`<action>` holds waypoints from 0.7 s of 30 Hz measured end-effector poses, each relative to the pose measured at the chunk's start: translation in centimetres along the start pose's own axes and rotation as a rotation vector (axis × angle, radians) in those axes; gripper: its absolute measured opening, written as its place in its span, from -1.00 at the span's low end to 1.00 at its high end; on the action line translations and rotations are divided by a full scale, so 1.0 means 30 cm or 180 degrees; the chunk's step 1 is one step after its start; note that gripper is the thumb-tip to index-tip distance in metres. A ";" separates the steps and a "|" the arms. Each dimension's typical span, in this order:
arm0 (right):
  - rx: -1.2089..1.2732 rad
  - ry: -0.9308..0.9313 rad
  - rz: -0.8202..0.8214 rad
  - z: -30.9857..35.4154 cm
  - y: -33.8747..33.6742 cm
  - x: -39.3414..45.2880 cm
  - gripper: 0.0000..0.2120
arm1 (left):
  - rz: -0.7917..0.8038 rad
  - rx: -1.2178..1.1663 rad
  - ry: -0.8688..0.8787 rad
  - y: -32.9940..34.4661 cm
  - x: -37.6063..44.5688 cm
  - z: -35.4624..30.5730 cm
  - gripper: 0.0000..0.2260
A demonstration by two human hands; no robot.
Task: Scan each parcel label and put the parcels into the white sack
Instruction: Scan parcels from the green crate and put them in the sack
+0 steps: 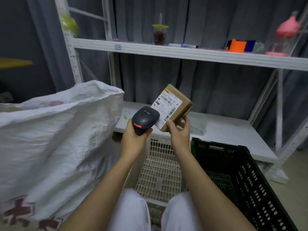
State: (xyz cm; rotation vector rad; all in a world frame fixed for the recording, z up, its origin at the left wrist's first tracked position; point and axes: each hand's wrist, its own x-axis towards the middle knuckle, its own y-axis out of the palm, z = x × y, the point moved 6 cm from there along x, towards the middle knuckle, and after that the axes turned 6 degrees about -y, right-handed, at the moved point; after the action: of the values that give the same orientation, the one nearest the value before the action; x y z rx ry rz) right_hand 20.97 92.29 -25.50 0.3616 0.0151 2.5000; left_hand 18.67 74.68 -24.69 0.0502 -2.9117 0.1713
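Above a cream lattice crate (pixel 160 174), left hand (pixel 133 139) grips dark rounded scanner (pixel 145 118); right hand (pixel 180 132) pinches flat cardboard parcel (pixel 180 104), label (pixel 168 107) facing up. Crinkled woven white sack (pixel 55 139) left; white metal shelf (pixel 225 130) behind.

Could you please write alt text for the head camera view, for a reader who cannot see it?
A person's left hand aims a black barcode scanner at the label of a small cardboard parcel held in the right hand. A white sack stands at left, a dark green crate at right.
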 end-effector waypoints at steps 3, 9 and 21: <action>0.0137 -0.0540 0.0146 0.203 0.139 -0.040 -0.30 | -0.0374 0.0084 0.0234 -0.185 -0.027 -0.159 -0.56; -0.0052 -0.1290 0.0586 0.557 0.405 -0.178 -0.26 | -0.1017 0.0486 0.0573 -0.539 -0.102 -0.426 -0.58; -0.1159 -0.1567 0.1414 0.646 0.757 -0.180 -0.27 | -0.1713 0.1101 0.0527 -1.026 -0.125 -0.567 -0.64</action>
State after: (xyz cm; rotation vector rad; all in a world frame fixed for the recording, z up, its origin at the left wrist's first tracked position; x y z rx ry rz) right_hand 17.29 69.27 -6.10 0.8881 -0.7816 2.6871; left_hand 27.53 46.24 -5.62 0.8180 -2.5580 0.5467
